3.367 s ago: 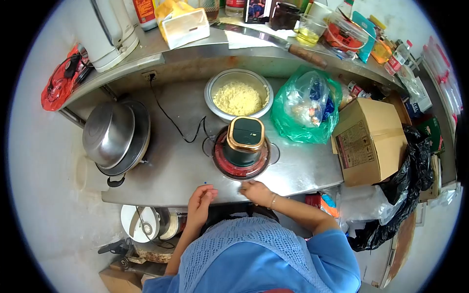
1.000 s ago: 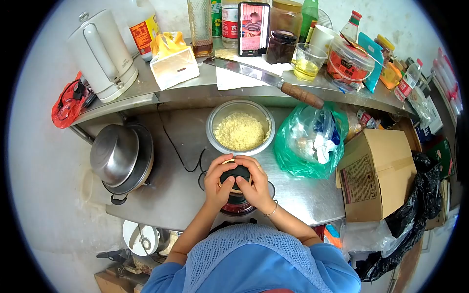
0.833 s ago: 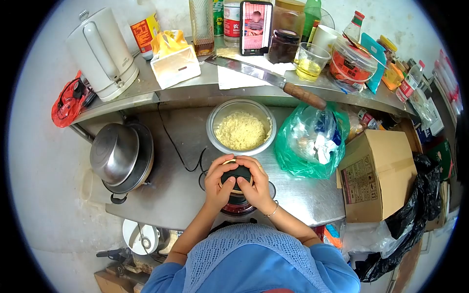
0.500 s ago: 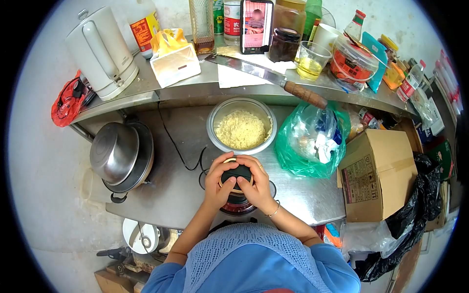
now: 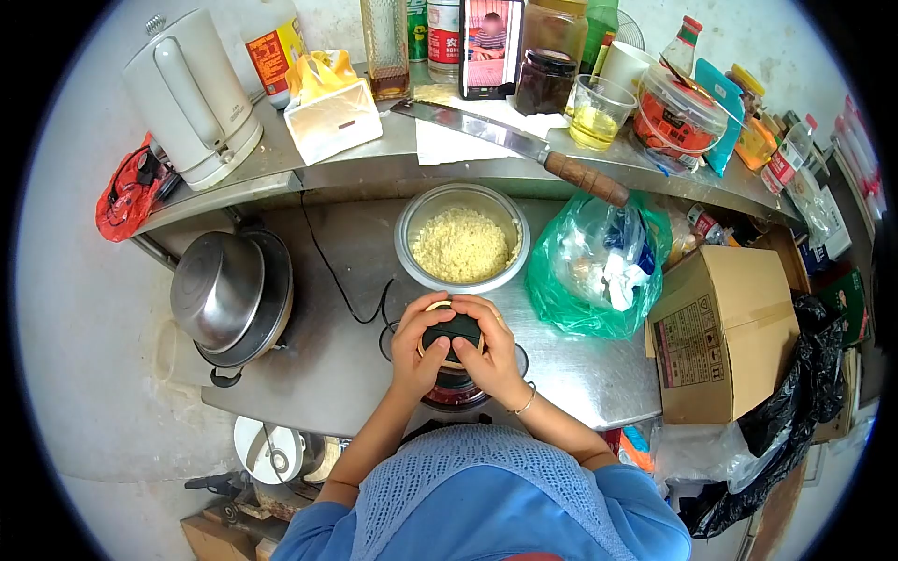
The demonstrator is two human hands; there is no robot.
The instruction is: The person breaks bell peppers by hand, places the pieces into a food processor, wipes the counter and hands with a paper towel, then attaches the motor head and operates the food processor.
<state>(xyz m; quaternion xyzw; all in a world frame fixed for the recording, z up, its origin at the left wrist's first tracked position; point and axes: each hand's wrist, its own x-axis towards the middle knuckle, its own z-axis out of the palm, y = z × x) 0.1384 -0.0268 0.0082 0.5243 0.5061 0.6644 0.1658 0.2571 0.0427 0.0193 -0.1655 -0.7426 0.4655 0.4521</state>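
Both hands grip the dark, pale-rimmed top of an electric food chopper at the counter's front edge. My left hand wraps its left side and my right hand its right side, thumbs resting on the lid. Below the hands, part of the chopper's clear bowl shows reddish contents, too hidden to name. Just beyond stands a metal bowl holding pale yellow chopped bits.
Left on the counter is an upturned steel bowl over a dark pan. A green plastic bag and a cardboard box stand right. A large knife, kettle, phone and jars occupy the shelf.
Both hands keep the same hold on the food chopper. The whole view has shifted very slightly; nothing else has visibly moved.
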